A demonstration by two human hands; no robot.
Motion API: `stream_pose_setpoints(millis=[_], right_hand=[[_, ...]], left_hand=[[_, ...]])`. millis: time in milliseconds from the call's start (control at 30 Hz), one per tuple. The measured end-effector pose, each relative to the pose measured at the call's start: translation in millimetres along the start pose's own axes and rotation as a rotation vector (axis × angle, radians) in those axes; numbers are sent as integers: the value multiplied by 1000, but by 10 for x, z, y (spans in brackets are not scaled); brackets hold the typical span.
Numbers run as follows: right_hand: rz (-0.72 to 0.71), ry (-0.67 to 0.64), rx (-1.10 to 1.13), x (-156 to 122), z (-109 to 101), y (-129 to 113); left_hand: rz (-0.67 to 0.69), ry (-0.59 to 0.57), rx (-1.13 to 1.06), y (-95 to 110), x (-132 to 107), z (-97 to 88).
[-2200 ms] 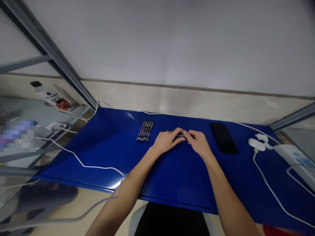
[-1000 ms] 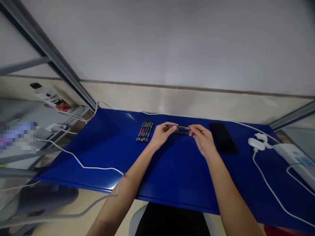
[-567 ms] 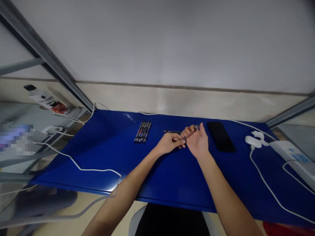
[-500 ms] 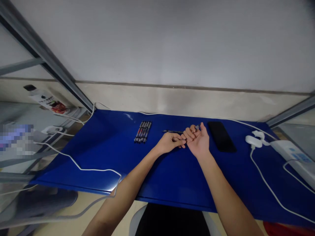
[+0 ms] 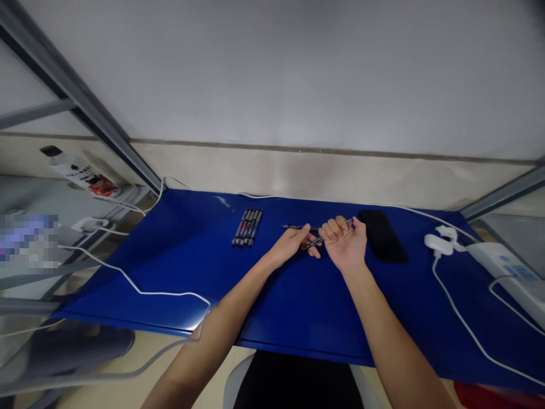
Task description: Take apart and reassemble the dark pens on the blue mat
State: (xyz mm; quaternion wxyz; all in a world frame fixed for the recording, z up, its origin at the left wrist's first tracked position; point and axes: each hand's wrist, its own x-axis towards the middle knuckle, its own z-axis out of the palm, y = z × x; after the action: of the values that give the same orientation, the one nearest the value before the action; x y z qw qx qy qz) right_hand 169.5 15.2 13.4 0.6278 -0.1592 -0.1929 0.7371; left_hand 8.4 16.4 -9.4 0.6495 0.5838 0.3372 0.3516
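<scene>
Since a moment ago the right hand [image 5: 347, 248] has closed into a fist around the pen [image 5: 315, 242], above the table's [image 5: 170, 272] far middle; the left hand [image 5: 292, 245] pinches its left end.

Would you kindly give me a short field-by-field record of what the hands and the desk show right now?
holding: right hand fisted round a pen
assisting: left hand, fingertips at the pen's lower end, grip unclear
behind hands: thin dark stick lying on the blue table
to the left: row of pens, side by side
to the right: black phone lying flat; white charger beyond
</scene>
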Motion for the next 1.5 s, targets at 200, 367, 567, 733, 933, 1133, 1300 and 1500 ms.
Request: stream_pose_setpoints(millis=[200,367,567,733,933,1133,1300,1500], right_hand=[[-25,44,-49,-1,-7,12],[-20,75,-88,1,4,24],[-7,52,-21,-10,13,19],[-6,52,-14,-8,11,23],[-16,59,-11,-9,13,22],[11,64,-48,-18,13,7],[-28,104,-74,-24,9,1],[9,116,-47,-30,-18,-15]], left_hand=[[-18,6,-32,16,-6,-13],[-47,8,-46,21,-7,-11],[-44,6,-56,18,-5,-9],[-34,1,-62,30,-13,-7],[-34,0,-69,47,-25,-1],[-46,13,-58,36,-19,-1],[-42,-8,-74,4,-7,-12],[-53,-7,-74,3,-5,-8]])
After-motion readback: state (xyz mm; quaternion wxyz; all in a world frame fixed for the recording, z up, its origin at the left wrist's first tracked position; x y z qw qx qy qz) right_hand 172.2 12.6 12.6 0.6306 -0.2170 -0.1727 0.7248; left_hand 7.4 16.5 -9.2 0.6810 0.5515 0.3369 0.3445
